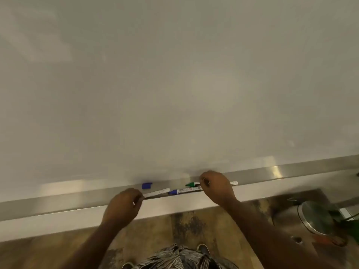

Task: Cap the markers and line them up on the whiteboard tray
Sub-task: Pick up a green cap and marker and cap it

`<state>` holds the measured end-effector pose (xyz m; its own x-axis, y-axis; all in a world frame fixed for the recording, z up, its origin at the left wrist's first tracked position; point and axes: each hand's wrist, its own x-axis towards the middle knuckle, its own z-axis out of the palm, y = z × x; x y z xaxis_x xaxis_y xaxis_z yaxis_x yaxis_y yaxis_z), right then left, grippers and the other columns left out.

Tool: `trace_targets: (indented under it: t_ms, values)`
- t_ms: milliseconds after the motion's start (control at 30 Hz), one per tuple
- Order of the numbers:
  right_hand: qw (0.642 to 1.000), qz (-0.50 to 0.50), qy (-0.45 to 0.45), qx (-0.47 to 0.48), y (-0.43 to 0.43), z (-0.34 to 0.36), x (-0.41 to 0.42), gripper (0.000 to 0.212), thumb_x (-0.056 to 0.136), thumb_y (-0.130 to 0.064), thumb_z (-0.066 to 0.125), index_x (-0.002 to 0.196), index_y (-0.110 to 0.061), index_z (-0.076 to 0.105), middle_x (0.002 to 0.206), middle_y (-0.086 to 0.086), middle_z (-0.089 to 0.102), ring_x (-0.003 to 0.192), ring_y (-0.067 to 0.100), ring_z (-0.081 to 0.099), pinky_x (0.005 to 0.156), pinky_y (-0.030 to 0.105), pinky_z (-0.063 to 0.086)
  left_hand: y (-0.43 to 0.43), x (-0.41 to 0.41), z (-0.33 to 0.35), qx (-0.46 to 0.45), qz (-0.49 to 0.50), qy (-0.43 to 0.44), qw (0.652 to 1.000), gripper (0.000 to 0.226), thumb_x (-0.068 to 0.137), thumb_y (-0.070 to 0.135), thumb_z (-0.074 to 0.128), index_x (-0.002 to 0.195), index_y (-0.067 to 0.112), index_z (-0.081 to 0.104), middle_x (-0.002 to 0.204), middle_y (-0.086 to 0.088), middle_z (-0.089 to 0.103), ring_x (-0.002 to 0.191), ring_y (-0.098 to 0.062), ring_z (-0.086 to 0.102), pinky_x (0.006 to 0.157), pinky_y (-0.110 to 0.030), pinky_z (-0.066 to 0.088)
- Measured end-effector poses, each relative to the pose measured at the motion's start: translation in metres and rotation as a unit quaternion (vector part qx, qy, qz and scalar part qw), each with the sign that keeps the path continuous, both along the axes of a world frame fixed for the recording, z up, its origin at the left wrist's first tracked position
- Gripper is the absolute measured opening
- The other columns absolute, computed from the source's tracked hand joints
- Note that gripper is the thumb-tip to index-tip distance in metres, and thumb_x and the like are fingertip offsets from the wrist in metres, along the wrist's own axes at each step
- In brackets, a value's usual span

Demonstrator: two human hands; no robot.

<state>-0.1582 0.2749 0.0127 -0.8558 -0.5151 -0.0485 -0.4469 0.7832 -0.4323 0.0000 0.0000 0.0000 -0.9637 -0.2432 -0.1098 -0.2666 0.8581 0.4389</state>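
A metal whiteboard tray [77, 197] runs along the bottom of the whiteboard. A loose blue cap [146, 185] lies on it at the left. My left hand [124, 205] grips the near end of a white marker [158, 192] whose body lies on the tray. To its right lies an uncapped blue marker [184, 190], tip pointing left. My right hand [216, 188] is closed around an uncapped green marker [193, 184], tip pointing left, its white end [234, 183] sticking out past my fingers.
The white board surface [174, 84] fills the upper view. Below the tray is a wooden floor [159, 230]. A round metal bin [314, 218] with green items stands at the lower right. My shoes and patterned clothing show at the bottom.
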Motion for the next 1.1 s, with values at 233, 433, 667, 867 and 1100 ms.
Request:
trace_targets:
  t_ms: [233, 433, 667, 867, 1100]
  values:
    - [0.987, 0.086, 0.046, 0.125, -0.006, 0.005, -0.017, 0.019, 0.089, -0.019, 0.052, 0.087, -0.017, 0.070, 0.092, 0.002, 0.067, 0.091, 0.024, 0.059, 0.067, 0.034, 0.048, -0.040, 0.003, 0.005, 0.007, 0.041, 0.004, 0.999, 0.007, 0.081, 0.020, 0.066, 0.088, 0.022, 0.067, 0.079, 0.006, 0.060, 0.069, -0.013, 0.057, 0.062, -0.029, 0.049]
    - [0.977, 0.125, 0.049, 0.165, -0.012, 0.001, -0.014, 0.021, 0.089, -0.016, 0.052, 0.101, -0.019, 0.069, 0.103, 0.003, 0.069, 0.096, 0.026, 0.060, 0.074, 0.036, 0.050, -0.045, 0.006, 0.003, 0.015, 0.051, 0.021, 0.998, 0.003, 0.083, 0.021, 0.066, 0.085, 0.021, 0.068, 0.079, 0.006, 0.060, 0.070, -0.011, 0.056, 0.063, -0.027, 0.048]
    - [0.971, 0.147, 0.062, 0.179, -0.018, -0.003, -0.018, 0.025, 0.091, -0.017, 0.054, 0.112, -0.021, 0.066, 0.109, 0.006, 0.071, 0.095, 0.026, 0.065, 0.084, 0.036, 0.052, -0.050, 0.012, -0.004, 0.013, 0.055, 0.013, 0.998, 0.009, 0.085, 0.022, 0.064, 0.091, 0.020, 0.069, 0.083, 0.003, 0.063, 0.073, -0.012, 0.058, 0.067, -0.027, 0.050]
    - [0.974, 0.186, 0.116, 0.057, -0.015, 0.007, -0.018, 0.020, 0.083, -0.016, 0.069, 0.103, -0.016, 0.071, 0.099, 0.006, 0.075, 0.086, 0.025, 0.068, 0.078, 0.032, 0.054, -0.056, 0.021, -0.011, 0.009, 0.057, -0.009, 0.998, 0.024, 0.087, 0.019, 0.059, 0.109, 0.015, 0.067, 0.102, -0.004, 0.068, 0.088, -0.020, 0.062, 0.078, -0.033, 0.049]
    - [0.968, 0.172, 0.166, -0.074, -0.011, 0.035, 0.001, 0.019, 0.082, -0.012, 0.071, 0.102, -0.014, 0.070, 0.096, 0.001, 0.074, 0.084, 0.019, 0.061, 0.074, 0.021, 0.041, -0.047, 0.023, -0.017, -0.031, 0.055, -0.044, 0.997, 0.030, 0.086, 0.040, 0.058, 0.113, 0.030, 0.062, 0.101, 0.004, 0.059, 0.093, -0.015, 0.055, 0.086, -0.038, 0.040]
